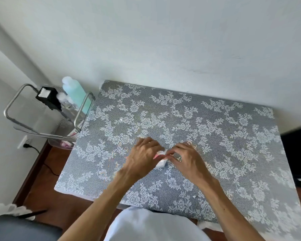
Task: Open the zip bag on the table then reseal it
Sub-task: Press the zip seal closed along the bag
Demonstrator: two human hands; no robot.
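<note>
Lace-covered table (215,136), hands pinching zip bag (161,163)

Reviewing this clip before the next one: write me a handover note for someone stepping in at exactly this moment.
Left hand: fingers curled, pinching the zip bag's top edge from the left.
Right hand: pinching the same edge from the right; a ring shows on one finger.
The bag is small and pale, on the lace-covered table in the middle, mostly hidden between the two hands.
Done: both hands have hold of the bag's top.
Cannot tell whether the seal is open or closed, nor whether this is the opening or the resealing.
Left: check the seal, finish opening if needed, then press it shut along its length.
</note>
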